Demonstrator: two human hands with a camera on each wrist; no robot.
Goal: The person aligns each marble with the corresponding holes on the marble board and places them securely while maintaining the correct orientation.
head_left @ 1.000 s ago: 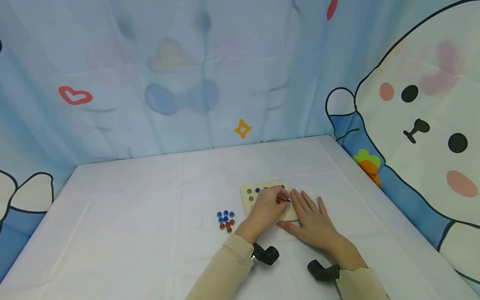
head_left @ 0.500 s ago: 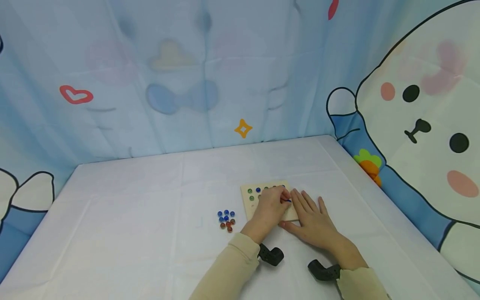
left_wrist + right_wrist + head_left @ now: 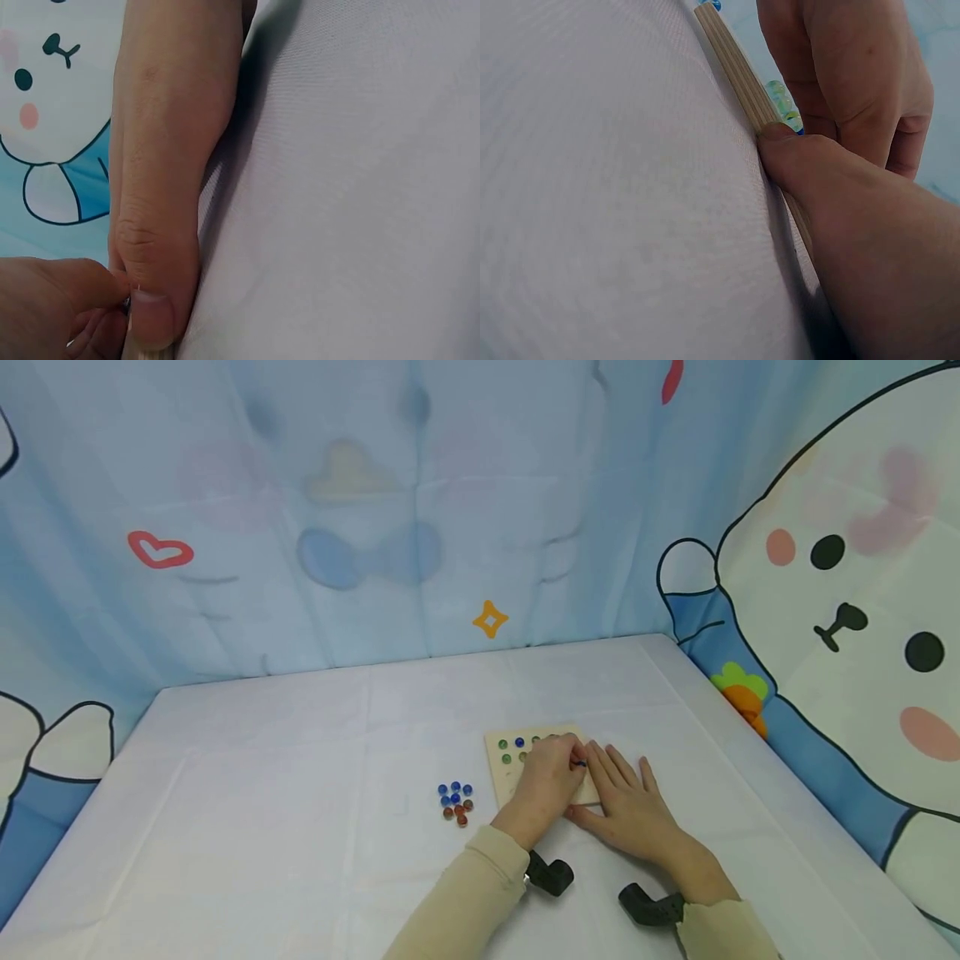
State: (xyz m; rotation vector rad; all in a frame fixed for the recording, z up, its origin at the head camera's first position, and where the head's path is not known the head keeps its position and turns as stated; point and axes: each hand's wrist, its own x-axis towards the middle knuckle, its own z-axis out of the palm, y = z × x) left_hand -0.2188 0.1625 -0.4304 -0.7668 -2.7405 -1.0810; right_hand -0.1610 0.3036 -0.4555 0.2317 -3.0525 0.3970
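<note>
Lower centre, the left hand (image 3: 546, 777) pinched a blue marble (image 3: 581, 763) over the wooden board (image 3: 501, 764), likely needing a free hole, while the flat, open right hand (image 3: 628, 806) steadied the board.

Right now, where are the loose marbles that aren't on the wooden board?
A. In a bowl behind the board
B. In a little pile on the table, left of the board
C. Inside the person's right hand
B: the loose marbles, blue and reddish-brown, lie clustered on the white table just left of the wooden board.
</note>
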